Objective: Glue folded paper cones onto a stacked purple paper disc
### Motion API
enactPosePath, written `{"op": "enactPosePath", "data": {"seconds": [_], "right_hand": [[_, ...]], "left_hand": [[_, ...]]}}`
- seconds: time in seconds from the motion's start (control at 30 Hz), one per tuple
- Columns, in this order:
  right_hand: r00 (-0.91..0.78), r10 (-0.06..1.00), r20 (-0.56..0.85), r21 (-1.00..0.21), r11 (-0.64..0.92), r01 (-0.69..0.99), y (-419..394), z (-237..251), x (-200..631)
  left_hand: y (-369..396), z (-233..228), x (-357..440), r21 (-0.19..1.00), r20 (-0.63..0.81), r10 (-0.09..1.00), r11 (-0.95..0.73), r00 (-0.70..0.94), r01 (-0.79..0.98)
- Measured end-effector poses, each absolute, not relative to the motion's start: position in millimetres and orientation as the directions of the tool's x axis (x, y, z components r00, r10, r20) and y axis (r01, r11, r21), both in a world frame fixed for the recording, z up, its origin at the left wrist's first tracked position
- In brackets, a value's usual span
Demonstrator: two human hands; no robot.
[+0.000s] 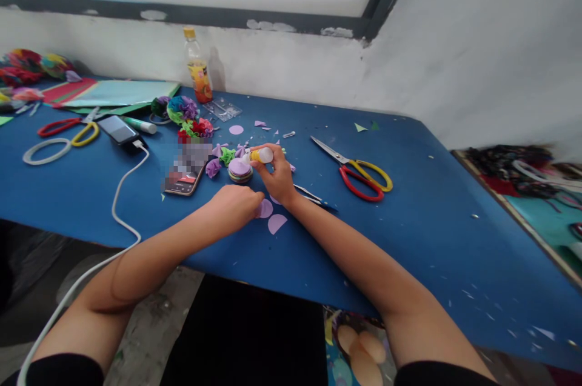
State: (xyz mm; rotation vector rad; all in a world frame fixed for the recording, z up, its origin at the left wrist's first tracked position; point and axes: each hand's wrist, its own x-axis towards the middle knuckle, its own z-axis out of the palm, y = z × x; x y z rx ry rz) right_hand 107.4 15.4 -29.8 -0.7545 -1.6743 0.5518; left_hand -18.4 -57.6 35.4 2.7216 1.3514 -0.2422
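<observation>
From the head camera, the right hand (278, 178) is closed around a small glue bottle (260, 156), its tip pointing left over a stack of paper circles (239, 170). The left hand (237, 204) rests curled on the blue desk (431, 216), its fingers pressing a lilac paper circle (265, 209); another lilac circle (277, 223) lies just beside it. To the right of the right hand lie red-and-yellow scissors (359, 173). Left of the hands a phone (185, 179) lies flat, with a white cable (122, 192) nearby.
</observation>
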Motion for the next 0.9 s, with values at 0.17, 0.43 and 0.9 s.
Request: {"op": "enactPosePath", "data": {"seconds": [0.17, 0.43, 0.9], "right_hand": [[-0.157, 0.729, 0.666, -0.711, 0.685, 0.159, 14.1, -29.7, 107.8], [-0.101, 0.718, 0.689, -0.682, 0.689, 0.247, 14.8, -31.0, 109.8], [-0.112, 0.708, 0.697, -0.678, 0.702, 0.218, 14.5, -29.7, 109.2]], "left_hand": [[-58.2, 36.8, -18.6, 0.032, -0.179, 0.786, -0.597, 0.592, 0.802], [-58.6, 36.5, -17.8, 0.018, -0.189, 0.782, -0.601, 0.593, 0.799], [-59.9, 37.6, -18.2, 0.036, -0.194, 0.777, -0.604, 0.598, 0.796]]}}
